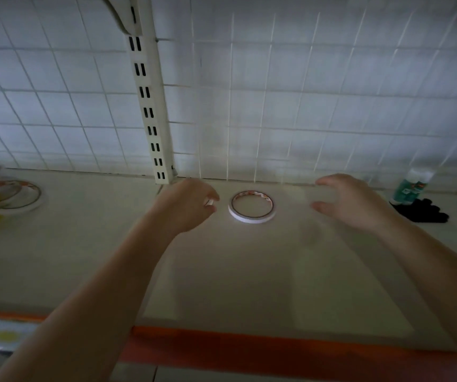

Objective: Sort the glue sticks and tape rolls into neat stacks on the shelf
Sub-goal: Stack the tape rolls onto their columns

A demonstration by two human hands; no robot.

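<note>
A single thin tape roll (252, 206) is seen lying flat on the shelf (249, 271), its hole facing up, so no long axis is offered; it can be taken from any side. It lies between the two hands, close to the back wire grid (304, 106).

The left hand (191, 205) is just beside the roll, which lies directly to the right of that grip. Its fingers are curled in, and something small and white is glimpsed at the fingertips (210, 202); whether a thing is pinched there cannot be told through the blur.

The right hand (351, 202) is held further off, with the roll to the left of its grip. Its fingers are spread and loosely bent, and nothing is held.

The left hand is judged the nearer, so a short move to the right would bring it onto the rim. A heap of other tape rolls (6, 197) lies well off to the left of the left grip, and a green-labelled glue bottle (412, 186) is seen just beyond the right hand, at the back.
</note>
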